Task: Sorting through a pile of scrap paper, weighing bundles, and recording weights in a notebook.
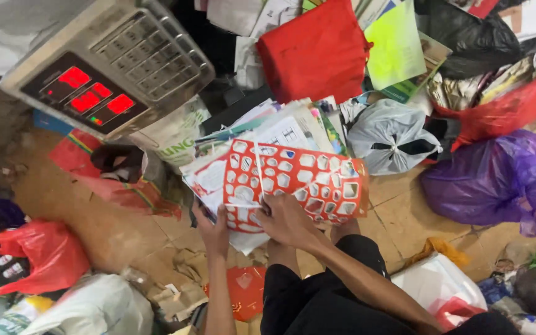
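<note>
1. Head view, the hands. Hands meet in the middle of the picture, at the near edge of a tied bundle of papers (280, 167). The left hand (213, 231) comes up from below. Its fingers are curled and pinch the near left edge of the bundle, likely to keep it from sliding. The right hand (288, 220) sits just beside it, to the right. It is bent over the top sheet with its fingers closed on the thin white string (257, 170), so it looks pulled tight.

2. Head view, the bundle. The top sheet is an orange cut-out sheet (296, 186) full of little holes (like a sticker page with the stickers gone). The string crosses over it, far to near and side to side, and holds the stack in one block. The bundle lies just past both hands, touching them, with its far end fanned out.

3. Head view, what is around. A grey weighing scale (107, 62) with red lit digits sits at the far left. A red bag (314, 53) lies far in the middle. A white knotted bag (389, 136) is right of the bundle, and a purple bag (497, 180) is further right. A red plastic bag (38, 254) lies near left on the tiled floor (404, 217).
</note>
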